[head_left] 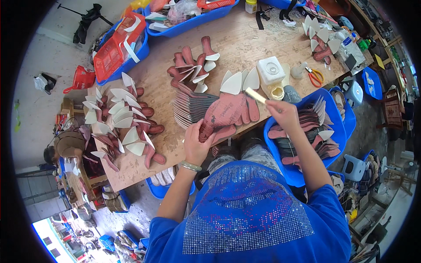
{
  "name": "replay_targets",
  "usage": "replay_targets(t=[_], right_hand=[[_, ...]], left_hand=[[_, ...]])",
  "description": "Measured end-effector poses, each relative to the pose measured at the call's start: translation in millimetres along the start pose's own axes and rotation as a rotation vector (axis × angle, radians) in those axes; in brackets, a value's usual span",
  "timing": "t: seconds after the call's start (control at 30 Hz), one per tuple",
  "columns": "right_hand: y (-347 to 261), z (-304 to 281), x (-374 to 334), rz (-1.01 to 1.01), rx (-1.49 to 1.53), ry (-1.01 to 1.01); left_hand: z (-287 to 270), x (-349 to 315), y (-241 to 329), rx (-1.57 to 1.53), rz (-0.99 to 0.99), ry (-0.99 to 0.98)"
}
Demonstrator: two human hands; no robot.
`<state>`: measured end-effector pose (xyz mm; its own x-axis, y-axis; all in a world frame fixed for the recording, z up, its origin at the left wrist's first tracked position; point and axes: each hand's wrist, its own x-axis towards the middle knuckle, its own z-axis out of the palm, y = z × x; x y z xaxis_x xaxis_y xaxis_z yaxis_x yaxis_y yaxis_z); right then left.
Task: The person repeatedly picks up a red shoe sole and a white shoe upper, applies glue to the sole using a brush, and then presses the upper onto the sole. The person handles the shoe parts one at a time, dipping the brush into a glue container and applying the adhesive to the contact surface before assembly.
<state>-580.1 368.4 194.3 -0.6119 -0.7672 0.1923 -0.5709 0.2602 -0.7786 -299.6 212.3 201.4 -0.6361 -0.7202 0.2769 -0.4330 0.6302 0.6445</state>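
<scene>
On the table, my left hand (196, 142) has its fingers closed round the near end of a reddish insole (221, 111), which lies over a fanned row of dark-edged insoles (186, 107). White pointed pieces (232, 83) stick out at the far ends of these insoles. My right hand (283, 115) grips a small flat cream-coloured brush (255, 95), held above the right side of the insoles. Beside the brush sits an open jar with a cream-coloured rim (277, 93), and behind it a white square tub (270, 69).
Clusters of insoles with white pieces lie at left (127, 116), far middle (193, 65) and far right (322, 41). Orange-handled pliers (315, 77) lie on the right. A blue basin (340, 127) of bundled insoles stands at my right. Blue bins (188, 28) line the back edge.
</scene>
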Motion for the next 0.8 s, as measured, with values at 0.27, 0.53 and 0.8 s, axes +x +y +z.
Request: replay_targets(t=[0.27,0.53,0.8], right_hand=[[-99,17,-6,-0.252,0.080,-0.139],[-62,28,14,-0.240,-0.304,-0.013],[-139,44,-10,-0.449,-0.132,-0.194]], left_hand=[[-3,-11,-6,0.193,0.077,0.091],[-12,-24,-11,0.256,0.073,0.122],[-18,-38,-22,0.260,0.050,0.156]])
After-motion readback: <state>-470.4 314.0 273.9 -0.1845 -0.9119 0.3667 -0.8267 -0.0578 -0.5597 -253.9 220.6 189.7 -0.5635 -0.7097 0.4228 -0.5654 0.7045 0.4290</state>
